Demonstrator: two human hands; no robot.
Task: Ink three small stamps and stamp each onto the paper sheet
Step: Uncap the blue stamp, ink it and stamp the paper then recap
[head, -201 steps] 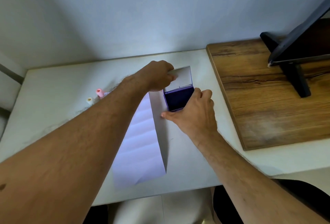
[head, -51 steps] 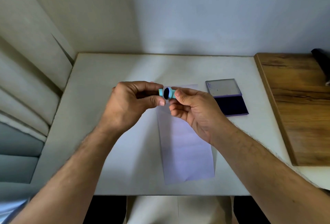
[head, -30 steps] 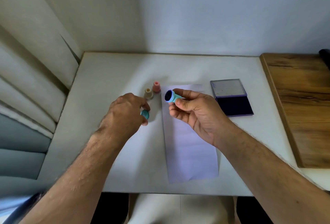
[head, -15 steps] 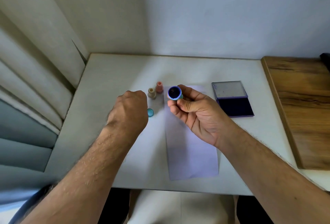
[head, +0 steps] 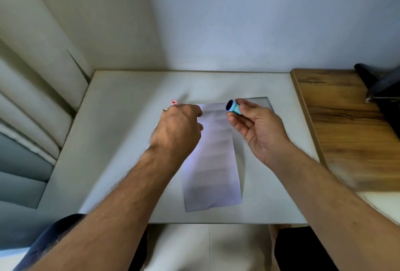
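My right hand (head: 259, 128) pinches a small teal stamp (head: 234, 107) above the top of the paper sheet (head: 213, 162), its dark round face turned toward me. My left hand (head: 178, 129) hovers knuckles-up at the sheet's upper left edge, fingers loosely curled, with nothing seen in it. A pink stamp (head: 173, 102) and a beige stamp (head: 165, 109) peek out just beyond that hand. The ink pad's open lid (head: 258, 100) shows behind my right fingers; the pad itself is hidden. The teal cap is out of sight.
The white table (head: 121, 141) ends at a padded wall on the left and a plain wall behind. A raised wooden board (head: 346, 128) borders the right side, with a black stand (head: 381, 89) on it.
My left hand left the teal cap on the table and moved right to the sheet's edge, covering the cap and most of the beige stamp. The right hand shifted the stamp slightly right.
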